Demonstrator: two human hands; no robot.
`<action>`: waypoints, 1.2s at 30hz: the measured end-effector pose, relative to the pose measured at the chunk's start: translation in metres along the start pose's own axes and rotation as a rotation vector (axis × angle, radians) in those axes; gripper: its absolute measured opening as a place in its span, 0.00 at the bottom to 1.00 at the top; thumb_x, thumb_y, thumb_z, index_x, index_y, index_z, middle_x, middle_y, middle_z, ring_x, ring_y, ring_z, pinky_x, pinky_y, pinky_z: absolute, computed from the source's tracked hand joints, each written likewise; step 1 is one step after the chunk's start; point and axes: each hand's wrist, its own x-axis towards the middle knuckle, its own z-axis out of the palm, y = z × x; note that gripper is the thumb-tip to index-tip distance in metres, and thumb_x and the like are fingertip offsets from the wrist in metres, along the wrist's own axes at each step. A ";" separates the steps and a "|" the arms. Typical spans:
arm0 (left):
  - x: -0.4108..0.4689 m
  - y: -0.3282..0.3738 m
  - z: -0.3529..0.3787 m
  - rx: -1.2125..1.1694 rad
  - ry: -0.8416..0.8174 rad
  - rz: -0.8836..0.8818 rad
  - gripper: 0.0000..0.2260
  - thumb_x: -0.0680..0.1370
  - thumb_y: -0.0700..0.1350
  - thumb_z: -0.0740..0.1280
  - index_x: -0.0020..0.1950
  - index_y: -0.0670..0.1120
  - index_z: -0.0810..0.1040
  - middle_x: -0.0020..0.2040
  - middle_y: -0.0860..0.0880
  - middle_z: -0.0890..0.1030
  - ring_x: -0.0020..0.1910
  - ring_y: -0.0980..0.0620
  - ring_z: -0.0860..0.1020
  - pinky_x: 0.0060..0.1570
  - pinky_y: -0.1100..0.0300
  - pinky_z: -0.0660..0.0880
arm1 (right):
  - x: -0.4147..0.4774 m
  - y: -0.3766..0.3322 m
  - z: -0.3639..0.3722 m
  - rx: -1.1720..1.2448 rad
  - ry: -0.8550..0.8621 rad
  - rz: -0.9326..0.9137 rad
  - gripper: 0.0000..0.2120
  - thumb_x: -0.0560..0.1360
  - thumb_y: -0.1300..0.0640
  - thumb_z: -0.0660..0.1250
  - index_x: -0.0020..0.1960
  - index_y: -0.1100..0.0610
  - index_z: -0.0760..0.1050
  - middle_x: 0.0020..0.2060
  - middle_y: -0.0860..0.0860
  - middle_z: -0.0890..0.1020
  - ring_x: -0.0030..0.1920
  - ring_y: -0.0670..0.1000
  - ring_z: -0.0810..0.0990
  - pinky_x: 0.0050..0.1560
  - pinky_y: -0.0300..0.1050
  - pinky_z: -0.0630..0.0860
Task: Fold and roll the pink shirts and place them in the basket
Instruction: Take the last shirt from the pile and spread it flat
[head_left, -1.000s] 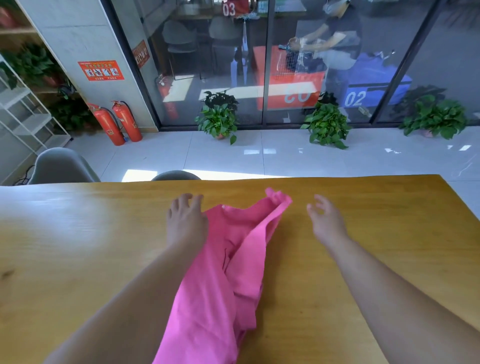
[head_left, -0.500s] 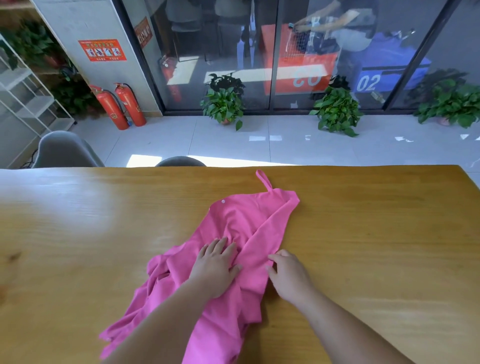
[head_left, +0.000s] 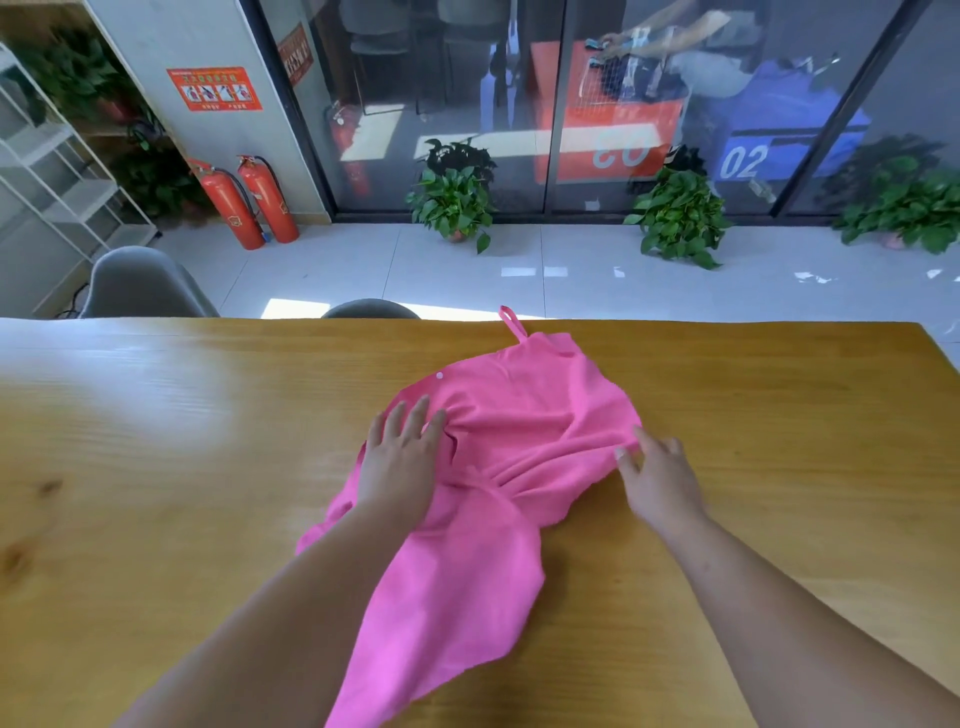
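The shirt (head_left: 519, 441) lies rumpled on the table (head_left: 156, 467), a little right of its middle. Its far end is spread wide and flat. Its near end narrows into a loose tail that runs toward the near edge and out of view at the bottom. A thin strap (head_left: 511, 322) loops out from the far end, just reaching the table's far edge. A small pale button (head_left: 439, 375) shows near the far left corner of the cloth.

The left hand (head_left: 400, 457) rests palm down on the left part of the shirt, fingers straight and slightly spread, gripping nothing, only pressing the cloth flat. Folds bunch up just right of it.

The right hand (head_left: 660, 483) sits on the table at the shirt's right edge, with its thumb and forefinger meeting the corner of the cloth. Creases run across the fabric toward that corner. Whether it pinches the edge or merely touches it, I cannot tell.

Beyond the table stand a grey chair (head_left: 140, 283) at far left and another chair's back (head_left: 370, 308) near the middle. Farther off on the tiled floor are two red extinguishers (head_left: 249, 200) beside a white shelf (head_left: 57, 171), and three potted plants (head_left: 454, 195) along a glass wall.
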 end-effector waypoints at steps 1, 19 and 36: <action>-0.008 0.010 -0.003 -0.055 0.052 0.018 0.25 0.83 0.48 0.53 0.82 0.54 0.66 0.81 0.48 0.67 0.78 0.41 0.67 0.78 0.41 0.61 | -0.007 -0.001 0.006 0.069 -0.061 -0.012 0.27 0.85 0.42 0.61 0.82 0.46 0.65 0.75 0.55 0.72 0.72 0.60 0.75 0.70 0.55 0.73; -0.074 -0.030 0.005 -0.034 0.238 0.297 0.11 0.76 0.56 0.67 0.50 0.54 0.88 0.48 0.54 0.84 0.49 0.45 0.82 0.53 0.47 0.78 | -0.057 -0.046 0.028 0.188 -0.013 -0.267 0.14 0.82 0.60 0.69 0.65 0.51 0.84 0.60 0.49 0.86 0.61 0.53 0.83 0.64 0.47 0.77; -0.070 0.009 -0.032 -0.114 0.302 -0.022 0.24 0.84 0.51 0.61 0.81 0.53 0.67 0.82 0.44 0.64 0.81 0.39 0.61 0.80 0.35 0.57 | -0.046 -0.043 0.008 -0.019 0.200 -0.040 0.31 0.81 0.41 0.67 0.82 0.43 0.62 0.78 0.60 0.64 0.73 0.64 0.68 0.69 0.62 0.75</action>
